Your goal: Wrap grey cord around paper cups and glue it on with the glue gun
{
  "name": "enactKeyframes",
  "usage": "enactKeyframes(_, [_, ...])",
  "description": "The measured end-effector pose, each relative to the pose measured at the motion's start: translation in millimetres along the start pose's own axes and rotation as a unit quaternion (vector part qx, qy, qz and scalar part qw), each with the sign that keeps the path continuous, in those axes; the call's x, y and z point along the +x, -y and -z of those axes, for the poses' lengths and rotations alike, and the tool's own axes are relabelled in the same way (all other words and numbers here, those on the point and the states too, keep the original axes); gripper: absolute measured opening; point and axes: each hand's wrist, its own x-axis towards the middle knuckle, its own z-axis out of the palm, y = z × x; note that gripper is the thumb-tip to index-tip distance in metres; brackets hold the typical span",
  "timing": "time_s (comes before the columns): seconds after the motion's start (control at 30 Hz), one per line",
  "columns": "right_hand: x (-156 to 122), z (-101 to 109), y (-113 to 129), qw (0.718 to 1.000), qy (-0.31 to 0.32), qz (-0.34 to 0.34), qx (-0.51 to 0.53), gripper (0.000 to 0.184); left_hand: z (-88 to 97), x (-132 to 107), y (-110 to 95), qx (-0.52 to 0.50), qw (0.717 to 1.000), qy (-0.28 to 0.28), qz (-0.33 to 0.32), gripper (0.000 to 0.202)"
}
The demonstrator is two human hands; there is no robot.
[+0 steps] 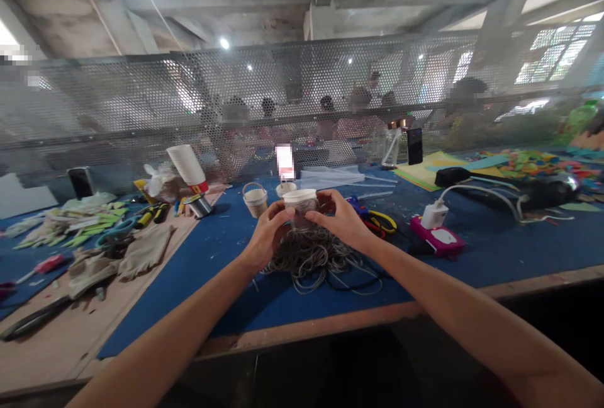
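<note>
Between my two hands is a white paper cup (300,196), held upright, its lower part looking grey and wrapped, though my fingers partly cover it. My left hand (272,226) grips the cup's left side, thumb on the front. On the right side, my right hand (338,216) has its thumb against the front and its fingers bent round the back. Just below lies a tangled heap of grey cord (314,257). A small handled bucket (255,200) stands to the left, and another white cup (286,189) sits behind the held one.
A perforated metal screen (292,106) closes off the back, people behind it. Stacked paper cups (186,167), gloves (146,250) and scissors (116,232) lie left. Right are pliers (381,222), a pink power socket (438,238) with a white charger (434,213), and a dark bag (528,186).
</note>
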Motion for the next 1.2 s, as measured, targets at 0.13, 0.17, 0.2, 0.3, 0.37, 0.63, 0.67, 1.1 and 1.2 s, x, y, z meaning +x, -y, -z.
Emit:
enactKeyframes(0.13, [-1.7,-1.7,2.4,0.999,-0.021,0.014,-0.020,0.058,-3.2,-0.2,1.8,0.025,0.999,0.013,-0.016,0.048])
enactKeyframes(0.17, [-2.3,-2.2,3.0,0.999,-0.021,0.017,-0.026,0.058,-3.5,0.1,2.8,0.037,0.999,0.011,-0.026,0.051])
enactKeyframes(0.2, [-3.0,-2.6,3.5,0.999,-0.018,0.018,-0.030,0.058,-3.4,0.6,3.9,0.050,0.998,0.005,-0.036,0.053])
enactKeyframes(0.3, [-5.0,-2.9,5.1,0.999,-0.008,0.020,-0.031,0.058,-2.1,1.5,6.4,0.082,0.995,-0.010,-0.056,0.055])
enactKeyframes(0.37, [-5.9,-2.2,6.1,0.999,-0.007,0.024,-0.021,0.056,-1.3,1.1,6.3,0.087,0.994,-0.016,-0.058,0.051])
enactKeyframes(0.63, [-3.9,3.6,10.2,0.994,-0.013,0.079,-0.070,0.017,-5.0,-2.7,-2.3,0.058,0.998,-0.026,-0.031,0.044])
enactKeyframes(0.67, [-3.5,4.0,10.5,0.993,-0.013,0.088,-0.075,0.016,-5.3,-2.6,-2.4,0.055,0.998,-0.024,-0.028,0.045])
enactKeyframes(1.1, [-5.5,5.4,11.8,0.989,-0.004,0.119,-0.089,0.011,-2.1,-0.7,0.9,0.083,0.995,-0.034,-0.033,0.050])
enactKeyframes(1.2, [-6.2,6.2,14.2,0.990,-0.008,0.113,-0.090,0.011,-2.6,-1.1,0.1,0.083,0.995,-0.041,-0.031,0.050])
